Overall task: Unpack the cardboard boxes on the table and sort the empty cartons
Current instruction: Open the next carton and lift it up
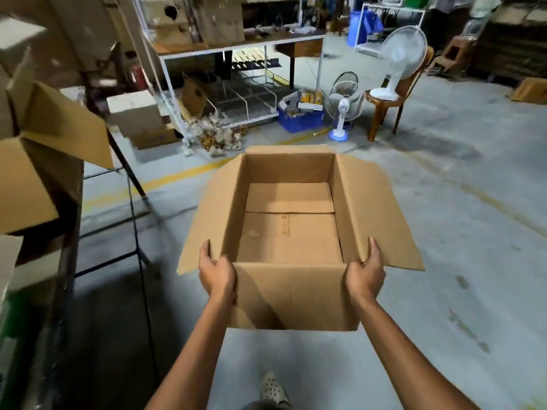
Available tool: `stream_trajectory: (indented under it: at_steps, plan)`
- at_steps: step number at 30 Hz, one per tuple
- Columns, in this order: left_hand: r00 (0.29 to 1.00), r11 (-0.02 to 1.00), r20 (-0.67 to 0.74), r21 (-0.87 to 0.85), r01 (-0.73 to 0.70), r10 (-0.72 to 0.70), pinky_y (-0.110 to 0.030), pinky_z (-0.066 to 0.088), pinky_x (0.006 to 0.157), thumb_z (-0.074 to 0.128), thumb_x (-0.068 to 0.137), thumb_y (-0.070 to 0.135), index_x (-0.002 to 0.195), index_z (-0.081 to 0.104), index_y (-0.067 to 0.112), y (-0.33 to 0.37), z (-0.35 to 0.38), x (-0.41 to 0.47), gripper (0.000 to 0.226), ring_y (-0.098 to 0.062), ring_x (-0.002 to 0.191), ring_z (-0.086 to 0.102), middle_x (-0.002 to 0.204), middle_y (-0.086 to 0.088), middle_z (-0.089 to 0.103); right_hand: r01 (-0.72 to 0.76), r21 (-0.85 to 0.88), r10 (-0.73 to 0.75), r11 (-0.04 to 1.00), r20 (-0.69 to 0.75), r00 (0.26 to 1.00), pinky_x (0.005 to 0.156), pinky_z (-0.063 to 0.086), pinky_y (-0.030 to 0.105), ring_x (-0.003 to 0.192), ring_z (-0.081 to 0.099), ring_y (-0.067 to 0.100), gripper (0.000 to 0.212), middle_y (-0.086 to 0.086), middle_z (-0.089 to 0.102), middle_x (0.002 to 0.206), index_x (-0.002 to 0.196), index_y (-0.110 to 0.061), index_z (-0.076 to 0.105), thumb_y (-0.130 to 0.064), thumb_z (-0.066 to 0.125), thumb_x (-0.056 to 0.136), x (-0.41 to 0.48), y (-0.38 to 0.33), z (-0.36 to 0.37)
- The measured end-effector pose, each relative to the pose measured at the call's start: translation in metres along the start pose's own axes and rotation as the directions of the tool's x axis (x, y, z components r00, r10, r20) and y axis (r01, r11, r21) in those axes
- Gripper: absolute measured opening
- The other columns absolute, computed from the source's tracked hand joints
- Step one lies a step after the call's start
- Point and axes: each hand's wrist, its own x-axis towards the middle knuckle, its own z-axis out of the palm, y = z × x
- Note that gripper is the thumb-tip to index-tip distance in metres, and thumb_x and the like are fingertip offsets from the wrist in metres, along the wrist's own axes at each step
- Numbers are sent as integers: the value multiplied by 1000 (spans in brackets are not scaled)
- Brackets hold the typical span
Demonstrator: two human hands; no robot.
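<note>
An empty brown cardboard carton [291, 294] hangs in the air in front of me above the concrete floor, its top flaps spread open and its inside bare. My left hand [217, 272] grips its near left corner, thumb lying along the left flap. My right hand [366, 272] grips the near right corner in the same way. More open cartons [56, 125] are stacked at the left edge, on or beside a dark table [63, 261]; that area is blurred.
A white wire rack [236, 93] with boxes stands ahead, a blue crate [300, 119] and a small fan [343, 110] beside it. A larger fan [399, 59] sits on a brown chair at right. A black metal frame [136, 220] is at left. My shoe [273, 392] shows below.
</note>
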Motion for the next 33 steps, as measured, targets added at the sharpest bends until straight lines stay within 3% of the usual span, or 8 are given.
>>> stream_trajectory:
  at_steps: [8, 12, 16, 19, 22, 26, 31, 33]
  plan:
    - [990, 989, -82, -91, -119, 111, -33, 38, 111, 55, 87, -3, 149, 44, 21, 71, 53, 122, 67, -23, 129, 49, 146, -3, 50, 138, 170, -145, 976, 32, 989, 83, 51, 41, 81, 61, 33, 62, 11, 68, 105, 148, -27, 45, -6, 57, 91, 88, -96, 104]
    - [974, 974, -160, -138, -180, 158, -25, 35, 106, 55, 87, -4, 148, 45, 19, 112, 82, 176, 66, -11, 121, 46, 145, -3, 49, 201, 264, -221, 944, 47, 974, 82, 48, 36, 71, 55, 21, 60, -5, 56, 93, 148, -23, 46, -3, 57, 92, 134, -151, 152]
    - [947, 951, -247, -176, -253, 206, -32, 36, 113, 55, 84, -4, 148, 45, 21, 157, 118, 231, 69, -20, 131, 46, 147, -3, 48, 267, 365, -311, 892, 68, 948, 82, 48, 32, 64, 53, 5, 58, -25, 54, 90, 148, -22, 46, -4, 58, 94, 190, -209, 205]
    - [918, 925, -321, -217, -311, 233, -37, 36, 114, 54, 83, -7, 147, 45, 18, 194, 147, 271, 70, -24, 132, 47, 147, -4, 48, 340, 439, -409, 832, 71, 910, 93, 52, 40, 92, 64, 17, 61, -4, 62, 133, 147, -24, 47, -4, 59, 91, 240, -255, 249]
    - [866, 895, -430, -234, -380, 255, -43, 38, 113, 54, 79, -10, 145, 47, 16, 233, 172, 306, 72, -32, 130, 49, 145, -3, 50, 366, 504, -477, 782, 107, 872, 100, 42, 17, 126, 54, 16, 62, 0, 52, 146, 146, -21, 48, -1, 58, 89, 287, -305, 290]
    - [787, 860, -547, -218, -462, 285, -24, 34, 112, 53, 79, -13, 146, 46, 12, 287, 188, 338, 72, -15, 135, 44, 145, 2, 47, 358, 590, -540, 724, 162, 826, 110, 40, 30, 133, 49, 16, 66, -2, 50, 148, 147, -22, 47, 3, 56, 86, 325, -374, 334]
    - [660, 817, -683, -163, -554, 312, -33, 36, 114, 52, 80, -14, 146, 46, 12, 338, 176, 366, 71, -14, 134, 45, 144, 3, 47, 320, 679, -624, 661, 260, 737, 114, 38, 38, 135, 46, 17, 68, -1, 47, 150, 149, -23, 43, 3, 55, 87, 334, -449, 390]
    - [612, 806, -727, -139, -575, 311, -14, 44, 99, 52, 82, -12, 147, 45, 13, 352, 161, 375, 70, 10, 114, 53, 145, 2, 47, 290, 729, -665, 621, 294, 686, 114, 38, 32, 136, 46, 16, 67, -1, 48, 149, 149, -21, 43, 4, 54, 88, 326, -473, 412]
